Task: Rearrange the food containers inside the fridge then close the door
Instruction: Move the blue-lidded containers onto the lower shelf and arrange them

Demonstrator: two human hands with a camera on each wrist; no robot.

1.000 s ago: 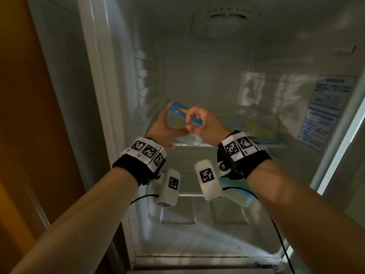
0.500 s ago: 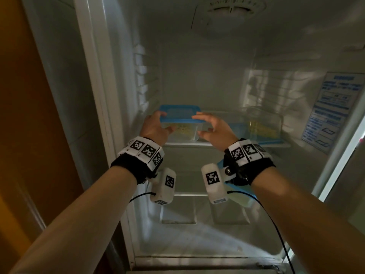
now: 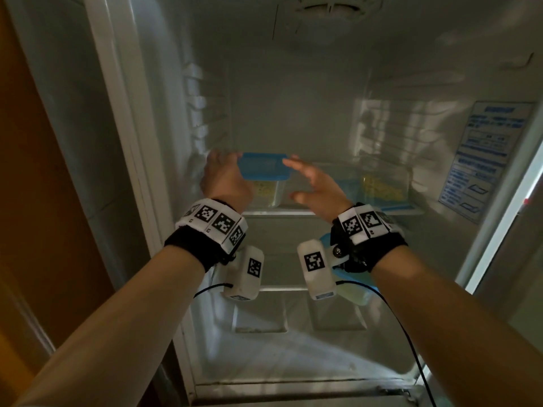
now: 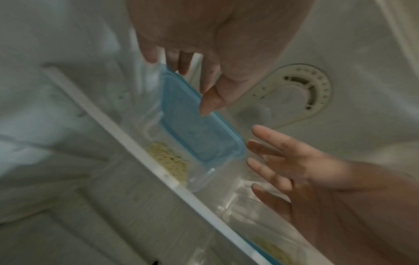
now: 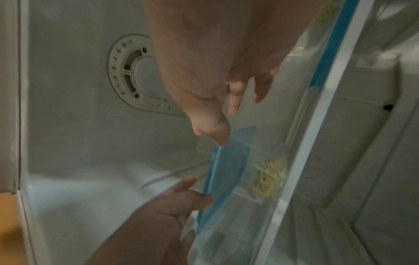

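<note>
One clear rectangular tub (image 3: 266, 192), smooth blue lid (image 3: 262, 167), on white-edged shelf (image 3: 293, 213).

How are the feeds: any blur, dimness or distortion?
Head view: dim, edges bowed by the wide lens, yet the clear blue-lidded food container reads cleanly. Left wrist view: soft, the right hand blurred. Right wrist view: sharper; numbers on the round white thermostat dial are legible.

A clear container (image 3: 266, 191) with a blue lid (image 3: 262, 167) stands upright at the left of the fridge shelf (image 3: 279, 213), holding yellow noodles. A second container (image 3: 382, 183) sits at the right.
</note>
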